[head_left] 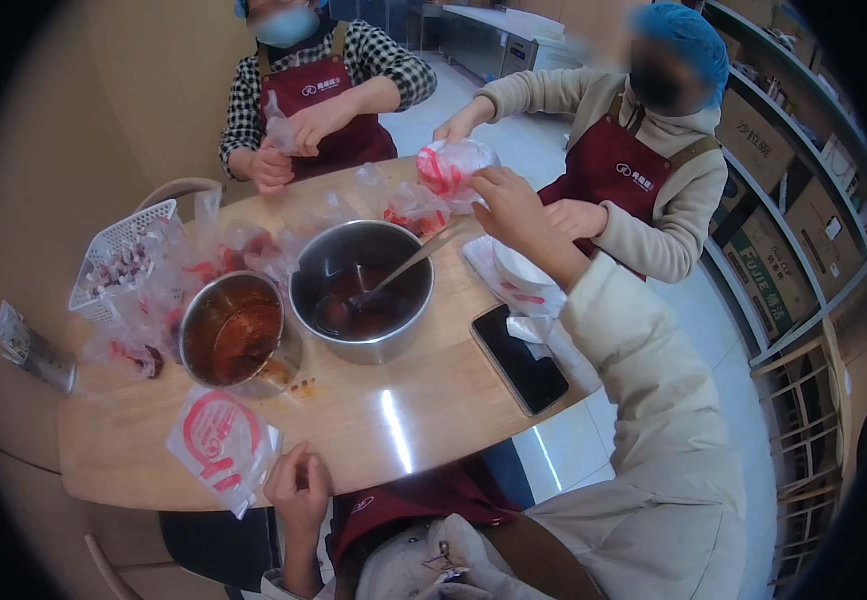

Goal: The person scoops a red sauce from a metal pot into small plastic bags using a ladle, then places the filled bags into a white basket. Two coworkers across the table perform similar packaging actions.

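My left hand (pixel 300 480) rests at the near table edge with curled fingers, beside a flat stack of printed plastic bags (pixel 219 446). My right hand (pixel 504 196) reaches across the table to a round bundle in clear and red printed plastic (pixel 456 169); whether my fingers grip it cannot be told. A co-worker's hand touches the bundle's far side. Between my arms stand a steel pot (pixel 362 345) of dark liquid, with a metal ladle (pixel 411 261) leaning in it, and a smaller steel pot (pixel 234 330) with reddish oily sauce.
Filled plastic bags (pixel 242 251) crowd the table's left and far side by a white basket (pixel 122 247) of small packets. A phone (pixel 519 360), white round lids or bowls (pixel 521 264) and a steel cup (pixel 43 360) lie around. Two co-workers stand opposite; one holds a clear bag (pixel 281 131).
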Demonstrator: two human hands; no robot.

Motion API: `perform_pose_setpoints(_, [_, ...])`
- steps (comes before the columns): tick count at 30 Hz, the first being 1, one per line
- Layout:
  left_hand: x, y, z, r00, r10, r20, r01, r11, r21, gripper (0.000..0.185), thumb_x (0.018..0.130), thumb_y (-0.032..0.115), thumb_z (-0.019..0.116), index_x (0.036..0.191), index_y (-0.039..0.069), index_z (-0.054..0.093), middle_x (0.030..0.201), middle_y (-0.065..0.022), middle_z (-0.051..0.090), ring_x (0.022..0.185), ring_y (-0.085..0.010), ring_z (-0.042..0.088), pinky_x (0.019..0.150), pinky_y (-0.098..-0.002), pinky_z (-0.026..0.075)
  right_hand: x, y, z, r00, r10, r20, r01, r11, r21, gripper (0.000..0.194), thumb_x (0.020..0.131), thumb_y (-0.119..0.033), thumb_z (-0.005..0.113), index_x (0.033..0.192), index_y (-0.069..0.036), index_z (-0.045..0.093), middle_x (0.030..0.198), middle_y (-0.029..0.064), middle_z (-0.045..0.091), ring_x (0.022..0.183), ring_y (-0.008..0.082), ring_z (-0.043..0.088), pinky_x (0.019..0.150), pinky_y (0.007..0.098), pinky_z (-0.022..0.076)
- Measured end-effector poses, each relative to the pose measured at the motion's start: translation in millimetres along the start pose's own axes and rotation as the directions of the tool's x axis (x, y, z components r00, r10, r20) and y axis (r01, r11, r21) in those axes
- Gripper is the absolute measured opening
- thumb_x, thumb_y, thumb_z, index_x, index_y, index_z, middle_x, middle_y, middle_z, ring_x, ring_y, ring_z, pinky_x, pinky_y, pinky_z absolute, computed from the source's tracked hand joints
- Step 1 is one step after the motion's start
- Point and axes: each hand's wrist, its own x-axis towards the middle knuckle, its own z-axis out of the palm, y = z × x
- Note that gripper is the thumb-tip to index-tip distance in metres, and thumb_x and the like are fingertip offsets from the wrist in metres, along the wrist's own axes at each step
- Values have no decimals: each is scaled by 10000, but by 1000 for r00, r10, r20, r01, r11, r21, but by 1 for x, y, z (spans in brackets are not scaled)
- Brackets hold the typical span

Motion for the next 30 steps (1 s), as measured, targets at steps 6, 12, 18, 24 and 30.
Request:
perform_pose_setpoints(6, [-1,-8,-1,999,25,-48,-22,998,58,117,779,19,647,893,3,663,661,-100,577,532,-221,535,493,-333,424,48,-16,41,958,284,46,-278,955,-107,265,714,-125,714,945,-38,618,995,165,635,983,355,597,783,454,496])
perform_pose_setpoints(12, [0,-9,-3,1000,21,-16,-20,1000,12,173,760,17,651,933,2,662,689,-102,593,547,-221,544,501,-325,435,-17,-37,-31,809,369,-457,-201,905,374,223,832,-106,605,1043,-34,590,966,130,624,918,290,620,756,395,491])
perform_pose_setpoints(18, [-1,-7,-2,998,-48,-34,41,984,-173,228,801,5,646,1029,-5,664,752,-92,638,602,-170,588,526,-270,460,-31,-14,-82,760,379,528,-185,-652,735,490,932,-392,510,1275,-44,468,1235,137,581,1133,298,579,956,541,470])
perform_pose_setpoints(24, [-7,-9,-10,985,-171,-13,159,941,-297,281,822,-9,625,1103,-15,634,890,-104,653,728,-152,619,627,-253,499,-67,-36,-121,740,319,592,-193,-743,641,409,887,-186,487,1239,20,511,1213,178,601,1120,297,591,984,470,471])
perform_pose_setpoints(30, [9,29,-27,974,228,-10,-227,961,-158,627,734,67,738,1313,49,498,1293,-189,500,1178,-295,520,910,-421,482,-130,-111,-151,683,261,682,-309,-743,594,514,764,-8,506,1274,43,483,1173,166,605,1047,283,620,919,424,513])
